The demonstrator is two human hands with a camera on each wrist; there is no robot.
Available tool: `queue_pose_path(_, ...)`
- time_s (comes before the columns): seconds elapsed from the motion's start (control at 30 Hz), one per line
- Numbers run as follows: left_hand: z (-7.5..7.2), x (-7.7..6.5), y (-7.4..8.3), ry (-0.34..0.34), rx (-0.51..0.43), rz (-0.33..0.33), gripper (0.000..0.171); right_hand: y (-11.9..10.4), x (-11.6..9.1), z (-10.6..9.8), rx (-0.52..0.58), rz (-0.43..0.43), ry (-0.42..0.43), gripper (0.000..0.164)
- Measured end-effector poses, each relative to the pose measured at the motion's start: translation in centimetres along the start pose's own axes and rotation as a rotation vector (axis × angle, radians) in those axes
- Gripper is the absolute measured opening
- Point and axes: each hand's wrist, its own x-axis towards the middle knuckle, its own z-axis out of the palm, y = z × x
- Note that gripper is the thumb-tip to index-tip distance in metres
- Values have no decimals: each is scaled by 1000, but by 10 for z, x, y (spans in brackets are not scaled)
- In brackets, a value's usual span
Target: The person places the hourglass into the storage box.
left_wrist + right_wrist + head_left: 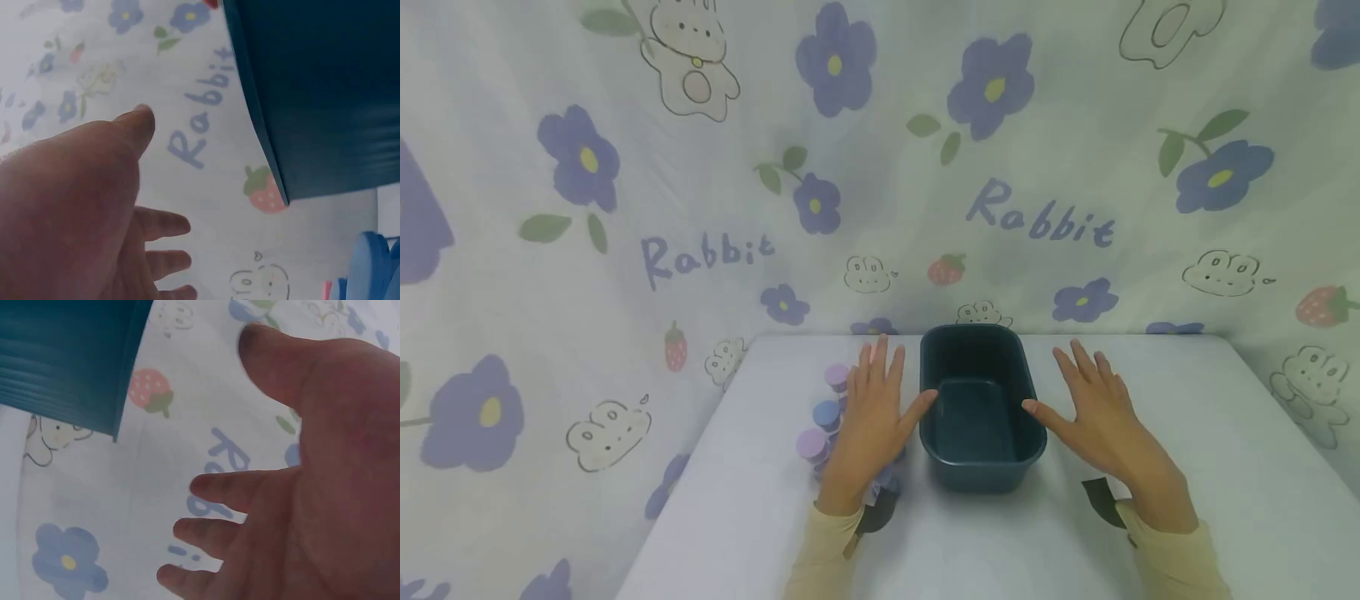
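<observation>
A deep dark teal plastic bin (981, 477) with rounded corners stands on the white table, its inside bare. My left hand (874, 417) hovers by its left rim, fingers spread, thumb tip overlapping the rim in the head view. On the other side, my right hand (1101, 417) is held with fingers spread and its thumb pointing at the right rim. Both wrist views show the palms holding nothing, with the bin wall beside them. Left of the bin are several small round-topped things, including purple (812, 446) and blue (827, 414) ones, partly hidden by my left hand.
The white table (722, 508) ends at a curtain (880, 167) printed with flowers, rabbits and strawberries, which hangs behind it and along the left side. Dark bands (878, 511) show at both wrists, next to the cream sleeves (822, 558).
</observation>
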Motion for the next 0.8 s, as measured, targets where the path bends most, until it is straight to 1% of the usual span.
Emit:
queue_pose_path(0.07, -3, -3, 0, -16, -65, -3, 84, 1, -2, 0, 54, -18, -24, 101)
queue_pose_path(0.13, -6, -6, -1, -18, -114, -5, 83, 2, -4, 1, 104, -34, -43, 102)
queue_pose_path(0.27, -17, -12, -3, -2, -211, -16, 81, 3, -7, 5, 211, -51, -74, 106)
queue_pose_path(0.4, -26, -15, -7, 10, -288, -13, 78, 6, -9, 15, 281, -62, -92, 110)
queue_pose_path(0.53, -31, -17, -17, 37, -320, -33, 74, 8, -11, 27, 359, -93, -115, 113)
queue_pose_path(0.6, -33, -17, -24, 46, -320, -50, 75, 10, -12, 33, 408, -107, -132, 115)
queue_pose_path(0.67, -35, -17, -32, 63, -317, -51, 74, 11, -12, 38, 441, -116, -144, 117)
queue_pose_path(0.8, -42, -14, -47, 102, -318, -52, 74, 12, -13, 43, 457, -113, -157, 123)
